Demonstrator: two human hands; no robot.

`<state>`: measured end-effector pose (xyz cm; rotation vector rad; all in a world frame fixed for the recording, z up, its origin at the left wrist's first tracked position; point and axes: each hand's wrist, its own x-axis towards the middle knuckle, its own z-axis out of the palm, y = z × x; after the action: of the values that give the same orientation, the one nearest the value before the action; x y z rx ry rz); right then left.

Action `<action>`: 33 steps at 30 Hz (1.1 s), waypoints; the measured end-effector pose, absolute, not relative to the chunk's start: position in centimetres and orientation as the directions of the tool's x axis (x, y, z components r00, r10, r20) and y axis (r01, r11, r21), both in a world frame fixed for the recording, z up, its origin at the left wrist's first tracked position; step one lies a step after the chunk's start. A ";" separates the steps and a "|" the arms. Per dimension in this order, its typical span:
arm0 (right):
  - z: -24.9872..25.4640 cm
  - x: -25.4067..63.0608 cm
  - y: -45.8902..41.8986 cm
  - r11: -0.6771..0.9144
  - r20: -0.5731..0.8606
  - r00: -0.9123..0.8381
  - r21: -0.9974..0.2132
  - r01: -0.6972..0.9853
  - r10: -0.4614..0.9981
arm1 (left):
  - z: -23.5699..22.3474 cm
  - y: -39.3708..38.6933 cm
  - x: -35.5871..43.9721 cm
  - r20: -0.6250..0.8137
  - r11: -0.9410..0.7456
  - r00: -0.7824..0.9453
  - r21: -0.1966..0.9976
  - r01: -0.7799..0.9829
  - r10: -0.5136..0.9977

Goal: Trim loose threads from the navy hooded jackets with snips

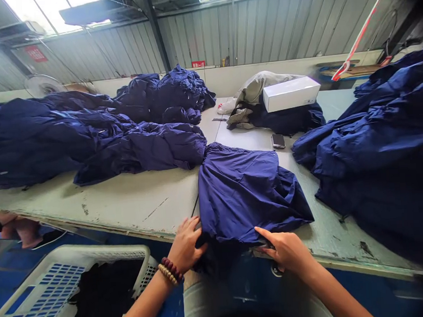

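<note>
A navy blue garment lies spread over the table's near edge in front of me, its lower part hanging down towards my lap. At its lower left corner is my left hand, fingers spread and thumb against the dark hanging cloth; a firm hold does not show. My right hand is at the garment's lower right edge. Its index finger stretches along the hem, while the other fingers curl around a dark tool with a ring-like end, which looks like scissors and is mostly hidden.
Piles of navy garments cover the table at the left and right. Behind are a white box on dark cloth and a small dark device. A white basket with black cloth stands below left; another person's legs show beyond.
</note>
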<state>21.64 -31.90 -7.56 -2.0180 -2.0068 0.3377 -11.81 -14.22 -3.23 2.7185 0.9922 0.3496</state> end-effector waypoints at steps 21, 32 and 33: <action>-1.7 27.5 -38.6 -0.015 0.207 0.430 -0.889 0.458 0.879 | -4.5 -13.7 0.2 0.014 -0.875 0.894 0.211 0.436 0.449; -1.9 30.2 -37.4 -0.139 0.199 0.514 -0.827 0.545 0.834 | -4.2 -11.5 2.2 0.162 -0.855 0.924 0.462 0.238 0.345; -2.2 30.9 -37.4 -0.177 0.208 0.551 -0.807 0.564 0.808 | -3.9 -11.0 1.8 0.167 -0.824 0.914 0.514 0.240 0.370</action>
<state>30.95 -37.37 -2.24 -1.8647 -1.1213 0.3324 1.82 -11.00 -3.88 2.5766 0.4394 0.3559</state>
